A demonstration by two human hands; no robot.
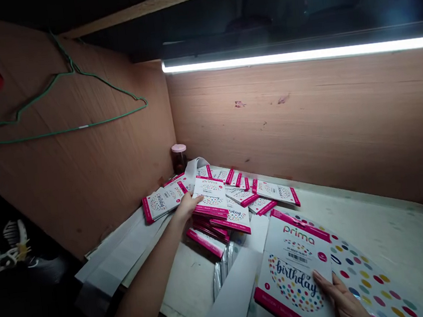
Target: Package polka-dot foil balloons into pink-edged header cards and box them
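Note:
My right hand (343, 298) grips a white and pink balloon packet (299, 250) by its lower right side, thumb on the front. The packet reads "prima" and "birthday" and shows a circle of coloured dots. Farther back, my left hand (188, 205) pinches the left edge of another balloon packet (211, 191) on top of a loose pile; its other fingers are hidden. More such packets (236, 216) lie under and around it, overlapping at various angles. Beneath the right hand spreads a flat dotted foil balloon (359, 269).
White paper strips (120, 248) overhang the table's left edge. A pink-lidded jar (179, 157) stands in the back corner. Wooden panels (305, 118) enclose the table (392, 220), a lit tube (299, 55) runs above, and a green hanger (79, 127) hangs left. A silvery bundle (221, 273) lies near the front.

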